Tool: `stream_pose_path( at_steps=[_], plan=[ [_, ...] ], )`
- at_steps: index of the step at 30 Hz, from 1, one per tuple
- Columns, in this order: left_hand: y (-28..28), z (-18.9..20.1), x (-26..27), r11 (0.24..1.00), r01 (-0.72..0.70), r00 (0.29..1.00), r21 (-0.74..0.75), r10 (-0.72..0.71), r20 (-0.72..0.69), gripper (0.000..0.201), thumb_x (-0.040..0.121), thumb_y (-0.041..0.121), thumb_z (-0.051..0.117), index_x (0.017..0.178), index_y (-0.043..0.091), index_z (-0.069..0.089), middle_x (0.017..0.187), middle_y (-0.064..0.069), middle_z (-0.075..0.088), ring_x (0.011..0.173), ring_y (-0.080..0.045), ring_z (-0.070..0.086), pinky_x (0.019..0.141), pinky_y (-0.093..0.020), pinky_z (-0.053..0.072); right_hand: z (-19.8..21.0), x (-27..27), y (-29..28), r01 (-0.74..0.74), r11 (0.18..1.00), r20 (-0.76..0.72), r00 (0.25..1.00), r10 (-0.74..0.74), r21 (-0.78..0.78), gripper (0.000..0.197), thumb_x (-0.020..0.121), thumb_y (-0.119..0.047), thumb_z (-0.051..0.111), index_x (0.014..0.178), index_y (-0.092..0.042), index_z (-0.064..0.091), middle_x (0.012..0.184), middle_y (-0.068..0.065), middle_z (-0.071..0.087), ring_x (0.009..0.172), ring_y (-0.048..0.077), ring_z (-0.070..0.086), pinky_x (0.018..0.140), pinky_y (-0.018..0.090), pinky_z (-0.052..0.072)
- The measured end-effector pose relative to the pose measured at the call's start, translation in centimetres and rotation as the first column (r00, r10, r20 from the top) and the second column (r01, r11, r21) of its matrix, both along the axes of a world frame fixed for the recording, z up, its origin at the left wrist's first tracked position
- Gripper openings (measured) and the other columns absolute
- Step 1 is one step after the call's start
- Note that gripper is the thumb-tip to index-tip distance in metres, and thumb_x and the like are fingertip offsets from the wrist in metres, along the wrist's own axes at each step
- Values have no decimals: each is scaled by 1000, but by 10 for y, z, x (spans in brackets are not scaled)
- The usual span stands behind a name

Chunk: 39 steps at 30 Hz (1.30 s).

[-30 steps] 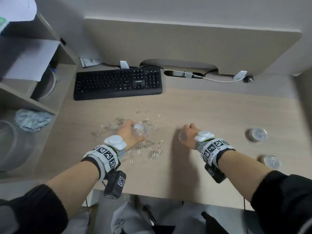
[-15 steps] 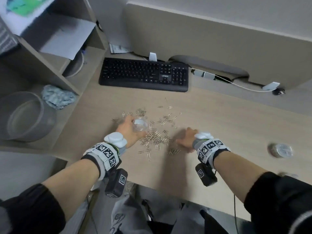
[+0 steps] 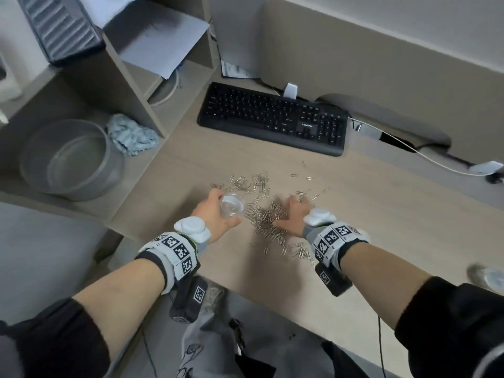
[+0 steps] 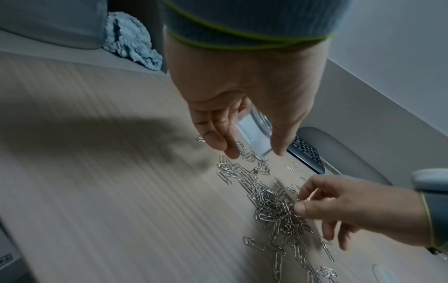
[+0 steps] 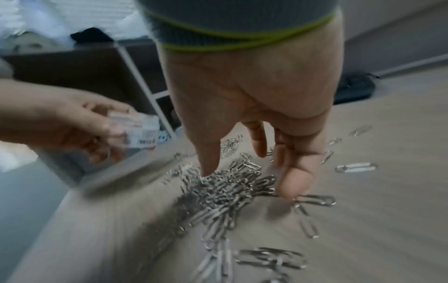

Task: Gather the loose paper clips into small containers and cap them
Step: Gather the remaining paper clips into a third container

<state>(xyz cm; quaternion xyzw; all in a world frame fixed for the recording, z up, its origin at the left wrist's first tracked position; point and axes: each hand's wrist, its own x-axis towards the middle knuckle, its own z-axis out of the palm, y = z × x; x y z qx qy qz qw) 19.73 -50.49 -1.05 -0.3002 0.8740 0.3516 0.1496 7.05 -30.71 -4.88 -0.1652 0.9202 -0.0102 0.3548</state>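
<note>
— Head view first: what was your left hand doing?

— It held a small clear plastic container, uncapped, with the fingers and the thumb curled round its wall. You kept it just above the light wooden desk, at the left edge of the heap of silver metal paper clips. In the left wrist view the same clear plastic container sat between your thumb and your fingers.

— And your right hand?

— It was on the heap, palm down. In the right wrist view your fingers were spread and bent loosely down into the paper clips, touching them. Whether any clip was pinched, I cannot tell.

— Where did the clips lie?

— Most lay in one dense pile between your two hands; others were scattered toward the black computer keyboard and toward the near edge of the desk.

— Anything else on the desk?

— A small round container, blurred, showed at the right edge of the head view.
</note>
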Motion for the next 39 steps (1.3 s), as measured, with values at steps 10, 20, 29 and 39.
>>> stream_pose_path(
  at_steps=[10,20,29,39],
  plan=[
    [-9,3,1,999,32,999,-37,-32,8,70,73,40,81,125,16,42,116,-6,62,100,-29,60,84,-38,50,3,30,-39,-184,978,-70,979,191,96,103,66,-66,72,141,-12,27,131,13,36,110,32,56,75,38,46],
    [-17,-2,11,997,49,998,-52,-47,29,66,74,32,79,127,17,42,115,-6,63,99,-31,61,81,-35,50,-1,37,-61,-285,946,-57,953,297,154,54,96,-1,47,146,-2,27,133,20,48,110,31,62,86,35,51],
    [-10,-8,14,996,73,997,-56,-71,31,71,74,35,80,130,17,40,118,-4,62,99,-27,60,76,-29,43,10,11,-21,-5,995,123,992,18,-100,29,92,-12,57,119,-3,62,115,17,65,103,32,65,80,34,53],
    [34,-7,-12,986,165,984,-8,-164,71,69,74,40,79,128,22,39,111,-2,62,87,-24,57,77,-32,47,65,-8,-2,518,737,462,830,-312,-434,17,86,12,53,89,-4,56,65,14,61,48,23,59,44,29,54]
  ],
)
